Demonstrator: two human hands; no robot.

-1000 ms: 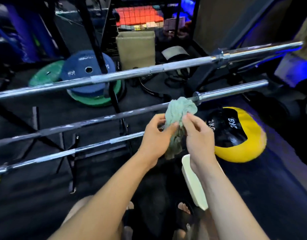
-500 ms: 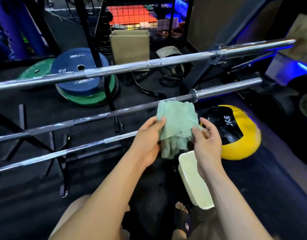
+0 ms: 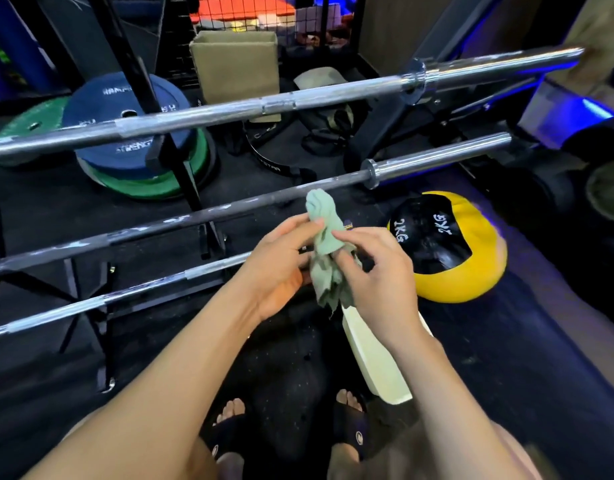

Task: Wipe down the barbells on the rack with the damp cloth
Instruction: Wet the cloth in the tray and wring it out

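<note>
At centre frame we pinch the bunched green cloth (image 3: 328,251) between our left hand (image 3: 281,268) and right hand (image 3: 378,278), both clamped on it; its top overlaps the middle barbell (image 3: 181,220); two more barbells (image 3: 229,110) cross above and below; a yellow ball (image 3: 472,271) lies right.

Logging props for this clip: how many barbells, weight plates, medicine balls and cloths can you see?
Barbells: 3, top, middle, lowest
Weight plates: at least 3, blue, green, green
Medicine balls: 1
Cloths: 1
Total: 8
</note>
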